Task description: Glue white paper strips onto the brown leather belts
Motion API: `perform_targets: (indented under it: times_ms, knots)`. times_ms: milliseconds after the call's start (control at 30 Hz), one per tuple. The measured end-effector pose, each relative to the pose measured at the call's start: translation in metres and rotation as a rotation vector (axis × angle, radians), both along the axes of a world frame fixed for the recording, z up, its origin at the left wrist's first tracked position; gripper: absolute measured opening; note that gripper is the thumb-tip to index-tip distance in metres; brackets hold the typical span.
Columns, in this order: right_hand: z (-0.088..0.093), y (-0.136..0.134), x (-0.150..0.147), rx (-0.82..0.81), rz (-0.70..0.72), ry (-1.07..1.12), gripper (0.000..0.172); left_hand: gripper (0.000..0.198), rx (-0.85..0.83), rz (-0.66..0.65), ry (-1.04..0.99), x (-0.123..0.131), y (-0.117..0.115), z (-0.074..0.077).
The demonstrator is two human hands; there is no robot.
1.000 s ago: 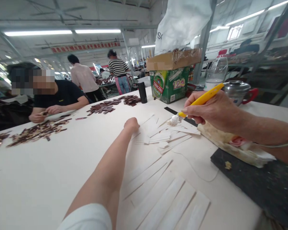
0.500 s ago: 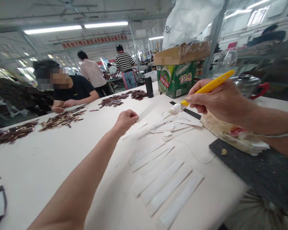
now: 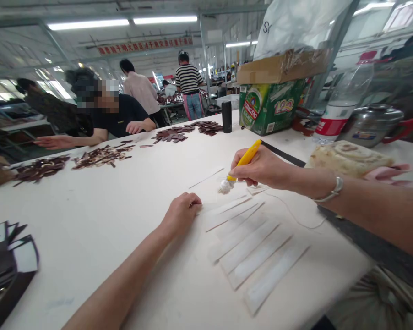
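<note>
In my right hand point(image 3: 261, 166) is a brush with a yellow handle point(image 3: 249, 154), gripped with its bristles down. White paste point(image 3: 226, 186) coats the bristles, just above the far end of the white strips. My left hand point(image 3: 184, 207) has its fingers pinched at the left end of a pale strip point(image 3: 220, 207) lying on the table. Several white strips point(image 3: 251, 245) with thin brown edges are fanned out in a row toward me, their tops looking wet. My right hand partly hides more loose strips point(image 3: 258, 189).
Piles of dark brown pieces point(image 3: 101, 156) lie along the far left edge, near a co-worker point(image 3: 124, 114). A black cylinder point(image 3: 226, 117), a green carton point(image 3: 270, 107), a bottle point(image 3: 337, 114) and a metal pot point(image 3: 371, 123) stand behind. A dark object point(image 3: 12, 270) sits at left.
My left hand has brought the strip nearer, to the end of the row. My right hand has moved the brush left and down toward it. The co-worker's arm now reaches out leftward.
</note>
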State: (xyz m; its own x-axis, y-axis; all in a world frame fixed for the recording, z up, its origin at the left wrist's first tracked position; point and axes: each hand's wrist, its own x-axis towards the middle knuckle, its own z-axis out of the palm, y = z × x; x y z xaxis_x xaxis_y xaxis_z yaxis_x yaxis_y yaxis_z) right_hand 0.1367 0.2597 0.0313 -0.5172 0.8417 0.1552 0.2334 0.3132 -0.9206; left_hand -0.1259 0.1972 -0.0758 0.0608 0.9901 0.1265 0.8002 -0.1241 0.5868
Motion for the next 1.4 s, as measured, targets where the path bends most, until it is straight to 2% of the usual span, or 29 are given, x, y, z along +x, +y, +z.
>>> perform_targets:
  times_ms: [167,333,500,633,733,900,967,1067,1167,1267,1400]
  knots:
    - [-0.018,0.005,-0.038,-0.028,0.075,-0.046,0.004,0.021,0.14,0.033,0.067,-0.005,-0.021,-0.003]
    - [-0.031,0.008,-0.068,-0.009,0.191,-0.137,0.003,0.036,0.16,-0.128,0.22,-0.017,-0.044,-0.007]
    - [-0.045,0.01,-0.088,0.002,0.258,-0.215,0.001,0.036,0.139,-0.159,0.326,-0.019,-0.049,-0.011]
    - [-0.043,0.013,-0.091,0.035,0.267,-0.338,0.003,0.035,0.137,-0.183,0.4,-0.018,-0.048,-0.011]
    - [-0.033,0.019,-0.079,0.072,0.234,-0.459,0.005,0.037,0.134,-0.185,0.441,-0.018,-0.047,-0.01]
    - [-0.022,0.033,-0.041,0.119,0.153,-0.652,0.002,0.035,0.156,-0.184,0.49,-0.015,-0.045,-0.011]
    - [-0.02,0.038,-0.025,0.149,0.106,-0.699,0.008,0.034,0.158,-0.176,0.493,-0.015,-0.045,-0.012]
    - [-0.012,0.042,-0.003,0.197,0.021,-0.71,0.013,0.031,0.147,-0.167,0.458,-0.015,-0.046,-0.009]
    - [0.008,0.042,0.024,0.234,-0.063,-0.596,0.008,0.027,0.133,-0.145,0.371,-0.015,-0.038,0.002]
    - [0.034,0.042,0.053,0.267,-0.187,-0.315,0.003,0.027,0.198,-0.079,0.303,-0.004,-0.01,0.026]
    - [0.055,0.047,0.08,0.273,-0.368,0.053,0.008,0.028,0.162,0.017,0.394,0.037,0.065,0.054]
